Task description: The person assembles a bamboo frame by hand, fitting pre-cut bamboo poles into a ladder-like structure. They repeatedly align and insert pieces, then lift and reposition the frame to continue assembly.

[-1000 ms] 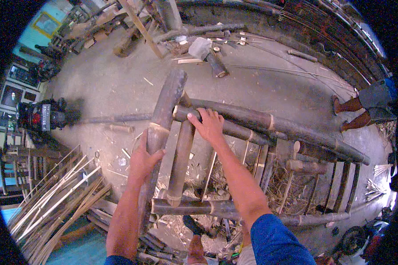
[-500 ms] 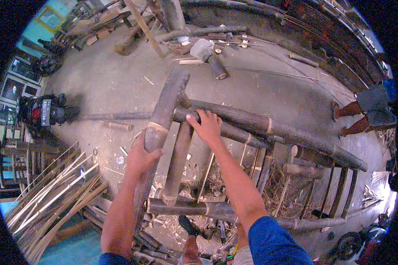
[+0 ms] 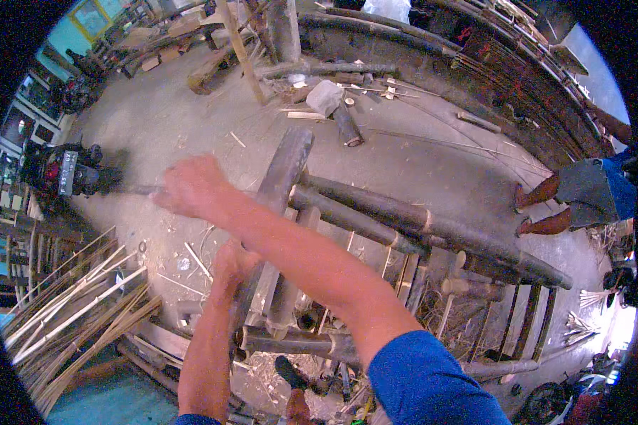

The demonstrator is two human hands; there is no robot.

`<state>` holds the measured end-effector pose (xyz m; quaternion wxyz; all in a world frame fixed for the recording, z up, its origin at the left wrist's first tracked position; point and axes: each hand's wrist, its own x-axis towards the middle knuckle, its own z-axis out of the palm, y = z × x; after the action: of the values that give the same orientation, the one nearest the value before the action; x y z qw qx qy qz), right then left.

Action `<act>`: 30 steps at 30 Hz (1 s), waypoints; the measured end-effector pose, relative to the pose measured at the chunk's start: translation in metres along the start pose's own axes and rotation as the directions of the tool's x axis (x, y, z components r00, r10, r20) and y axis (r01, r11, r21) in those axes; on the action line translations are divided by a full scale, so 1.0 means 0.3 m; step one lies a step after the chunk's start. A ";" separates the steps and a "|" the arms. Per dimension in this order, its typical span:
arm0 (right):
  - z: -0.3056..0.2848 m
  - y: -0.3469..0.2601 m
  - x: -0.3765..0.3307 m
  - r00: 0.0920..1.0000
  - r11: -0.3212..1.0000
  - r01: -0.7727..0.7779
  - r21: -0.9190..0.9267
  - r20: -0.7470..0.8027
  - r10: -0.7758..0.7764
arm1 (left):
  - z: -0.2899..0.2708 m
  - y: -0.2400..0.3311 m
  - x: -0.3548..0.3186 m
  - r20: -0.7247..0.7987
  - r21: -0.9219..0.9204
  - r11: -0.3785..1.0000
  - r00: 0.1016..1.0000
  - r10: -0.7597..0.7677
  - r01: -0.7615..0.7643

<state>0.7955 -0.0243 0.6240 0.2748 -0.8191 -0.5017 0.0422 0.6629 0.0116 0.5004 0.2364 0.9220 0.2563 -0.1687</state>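
Observation:
A thick dark bamboo pole [image 3: 286,166] stands tilted at the near left end of a bamboo frame. My left hand [image 3: 235,263] grips this pole partway down, with its fingers partly hidden behind it. My right arm crosses over the left one. My right hand [image 3: 195,187] hangs in the air left of the pole, closed like a fist and blurred, with nothing seen in it. Long dark bamboo rails [image 3: 358,216] run from the pole toward the right. A shorter bamboo piece [image 3: 288,304] and a lower crossbar [image 3: 290,341] lie beneath my arms.
Split bamboo strips [image 3: 78,304] are heaped at the left, near a parked motorcycle [image 3: 67,173]. Shavings and offcuts litter the floor under the frame. At the right stands another person [image 3: 581,191]. A grey lump [image 3: 325,98] and a bamboo offcut lie beyond the frame.
My right hand has left the crossbar and swung left across the pole, its fingers now curled. My left hand stays on the pole. The view has shifted slightly.

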 end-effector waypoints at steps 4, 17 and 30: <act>0.110 0.143 -0.052 0.920 0.978 -0.086 -0.190 0.361 0.151 | 0.000 0.021 -0.035 -0.075 -0.169 0.982 0.994 0.075 -0.087; 0.311 0.348 -0.099 0.887 0.928 -0.094 -0.361 0.393 0.242 | -0.002 -0.369 -0.432 -0.010 -0.308 0.951 1.000 -0.001 -0.002; 0.337 0.007 -0.658 0.788 0.901 -0.298 0.315 -0.451 0.418 | 0.069 -0.523 -0.679 -0.006 -0.299 0.921 0.964 -0.265 0.251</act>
<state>0.6651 -0.1507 0.4968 0.4757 -0.8444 -0.2374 -0.0666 0.4069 0.0395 0.5165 0.3414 0.8380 0.4032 -0.1367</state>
